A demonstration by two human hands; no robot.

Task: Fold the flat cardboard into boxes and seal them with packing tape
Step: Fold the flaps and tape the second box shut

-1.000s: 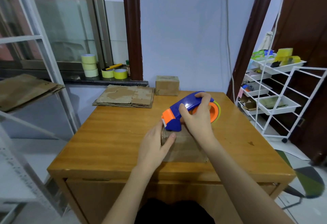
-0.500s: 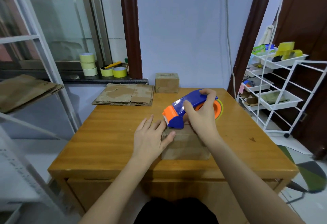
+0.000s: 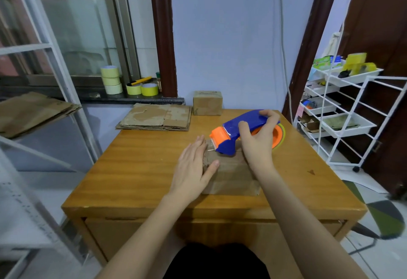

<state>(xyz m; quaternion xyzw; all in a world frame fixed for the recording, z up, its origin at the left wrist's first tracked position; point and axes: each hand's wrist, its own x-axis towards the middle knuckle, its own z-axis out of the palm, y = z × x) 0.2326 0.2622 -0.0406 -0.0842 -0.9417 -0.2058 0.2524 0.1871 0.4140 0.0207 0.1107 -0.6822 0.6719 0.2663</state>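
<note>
The cardboard box [image 3: 229,174] sat on the wooden table [image 3: 136,173] just below the centre of the frame, between the two hands. The left hand [image 3: 193,168] lay against the box's left side with fingers straight and together, the thumb resting on the top face; it gripped nothing. The right hand [image 3: 257,139], right of centre, was curled round the blue and orange tape dispenser [image 3: 233,133], thumb on the near side of the blue body and fingers over the top. The dispenser's orange nose rested at the far left corner of the box top, just beside the left hand's fingertips, with a short run of clear tape visible there. The two hands were apart, the box's top face showing between them.

Toward the upper middle of the frame, a stack of flat cardboard [image 3: 156,117] lay at the table's far left edge, and a small sealed box [image 3: 207,105] stood just beside it against the wall. Rolls of yellow tape [image 3: 111,80] sat on the window ledge at middle left. A white wire rack [image 3: 343,113] stood at the right edge.
</note>
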